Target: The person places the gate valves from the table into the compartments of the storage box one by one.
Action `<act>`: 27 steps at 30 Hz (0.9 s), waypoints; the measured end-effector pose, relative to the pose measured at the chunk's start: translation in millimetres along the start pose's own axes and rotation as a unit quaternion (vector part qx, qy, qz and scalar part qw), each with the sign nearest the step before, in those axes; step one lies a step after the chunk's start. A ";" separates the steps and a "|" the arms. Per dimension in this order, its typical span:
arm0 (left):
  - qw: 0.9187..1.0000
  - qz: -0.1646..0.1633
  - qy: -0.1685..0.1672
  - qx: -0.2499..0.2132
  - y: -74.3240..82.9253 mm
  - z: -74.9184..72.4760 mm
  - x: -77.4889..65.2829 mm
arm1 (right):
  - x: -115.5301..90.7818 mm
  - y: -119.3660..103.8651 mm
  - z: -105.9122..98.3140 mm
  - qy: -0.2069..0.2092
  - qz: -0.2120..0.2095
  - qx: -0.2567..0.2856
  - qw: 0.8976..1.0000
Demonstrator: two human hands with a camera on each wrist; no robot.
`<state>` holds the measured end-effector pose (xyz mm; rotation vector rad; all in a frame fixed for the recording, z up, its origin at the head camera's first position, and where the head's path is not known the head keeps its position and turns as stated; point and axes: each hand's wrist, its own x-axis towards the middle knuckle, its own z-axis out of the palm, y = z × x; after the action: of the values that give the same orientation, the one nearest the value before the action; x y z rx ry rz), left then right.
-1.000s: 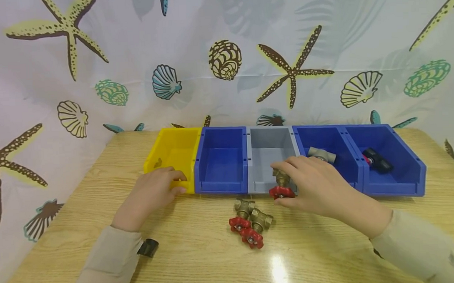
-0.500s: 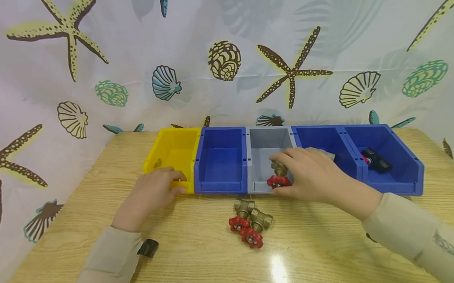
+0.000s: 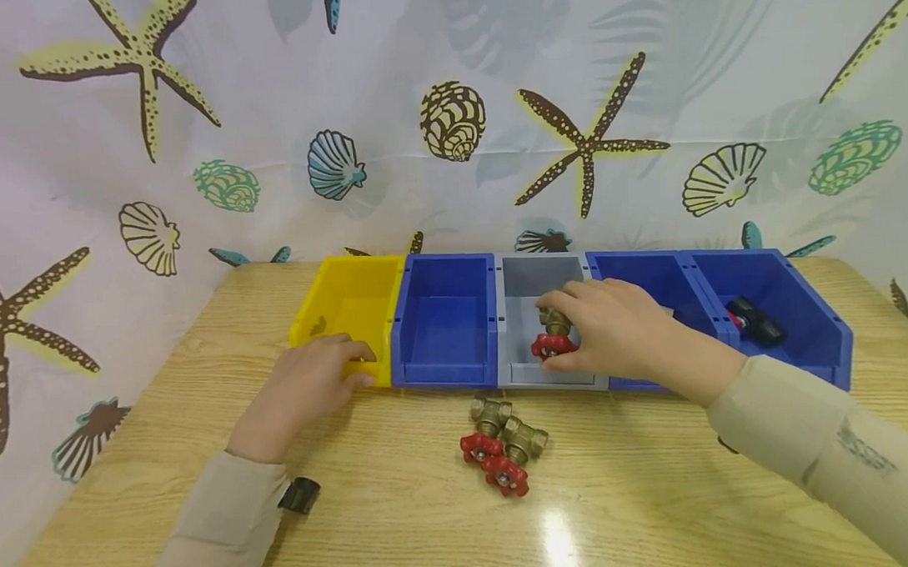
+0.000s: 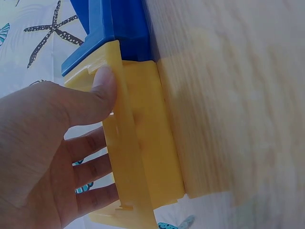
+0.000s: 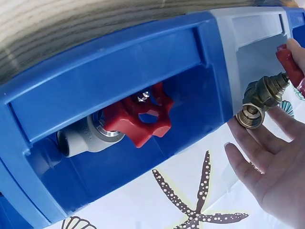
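Observation:
My right hand (image 3: 617, 328) holds a brass valve with a red handwheel (image 3: 554, 345) over the front part of the grey bin (image 3: 520, 373). In the right wrist view the thumb lies on the red wheel (image 5: 290, 67) and the fingers reach under the brass body (image 5: 264, 95). My left hand (image 3: 315, 380) grips the front lip of the yellow bin (image 3: 349, 275), thumb outside and fingers inside, as the left wrist view shows with the yellow lip (image 4: 126, 133). Two more brass valves (image 3: 515, 440) with red handwheels lie on the table before the bins.
Left of the grey bin is a blue bin (image 3: 443, 317). Right of it, one blue bin holds a grey valve with a red wheel (image 5: 138, 117); the far right one holds a black valve (image 3: 759, 321). A black piece (image 3: 299, 495) lies by the left sleeve. A patterned curtain (image 3: 387, 86) hangs behind.
My right hand has moved the brass valve forward and slightly left, from the grey bin's front edge to over its inside. My left hand has stayed on the yellow bin.

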<state>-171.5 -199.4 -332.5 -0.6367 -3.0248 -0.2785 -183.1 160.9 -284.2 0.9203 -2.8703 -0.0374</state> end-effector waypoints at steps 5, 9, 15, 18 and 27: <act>1.000 -0.002 -0.002 0.001 0.4 0.1 0.6 | 6.2 4.4 2.4 -0.004 0.005 -0.002 1.000; 1.000 -0.002 0.000 0.002 -0.3 -0.2 -0.2 | 12.4 7.0 3.4 -0.017 0.012 -0.004 1.000; 1.000 0.004 -0.001 0.001 -1.4 1.8 -0.3 | 21.1 11.4 3.3 -0.046 0.024 -0.016 0.999; 1.000 0.005 0.002 0.000 -1.8 3.2 0.2 | 25.3 13.0 2.8 -0.054 0.024 -0.016 0.998; 1.000 0.006 0.003 0.006 -0.1 1.7 0.3 | 42.3 14.9 3.4 -0.091 0.036 -0.025 0.995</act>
<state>-171.8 -199.0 -334.1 -0.6520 -3.0134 -0.2624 -226.3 148.5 -281.9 0.8451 -3.0514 -0.1950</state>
